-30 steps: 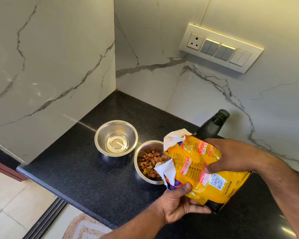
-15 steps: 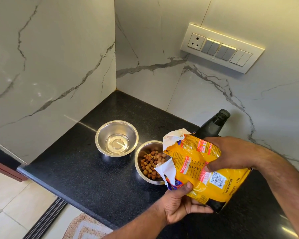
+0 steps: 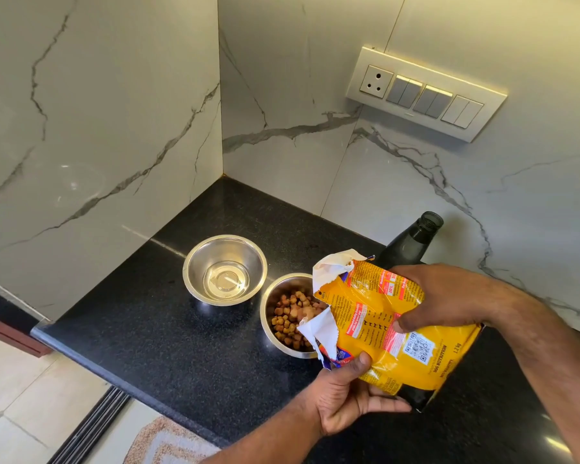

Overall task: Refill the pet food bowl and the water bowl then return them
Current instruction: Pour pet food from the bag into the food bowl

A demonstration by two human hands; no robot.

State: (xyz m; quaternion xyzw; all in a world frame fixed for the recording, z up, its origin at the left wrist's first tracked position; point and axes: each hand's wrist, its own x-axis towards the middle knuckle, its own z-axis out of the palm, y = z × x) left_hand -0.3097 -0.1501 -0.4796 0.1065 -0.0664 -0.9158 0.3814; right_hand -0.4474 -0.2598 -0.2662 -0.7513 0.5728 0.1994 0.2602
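Observation:
A yellow dog food bag (image 3: 385, 326) is tipped with its torn mouth over a steel food bowl (image 3: 271, 333) holding brown kibble (image 3: 290, 318). My right hand (image 3: 439, 298) grips the bag from above. My left hand (image 3: 347, 396) holds it from below, thumb on the lower corner near the mouth. A second steel bowl (image 3: 225, 269) with a little water in its bottom stands just left of the food bowl. Both bowls sit on the black counter (image 3: 168, 333).
A dark open bottle (image 3: 412, 239) stands behind the bag by the marble wall. A switch panel (image 3: 426, 92) is on the wall above. The counter edge runs along the front left, with tiled floor and a rug (image 3: 168, 443) below.
More kibble lies in the food bowl than a second ago. The bag and both hands have barely shifted.

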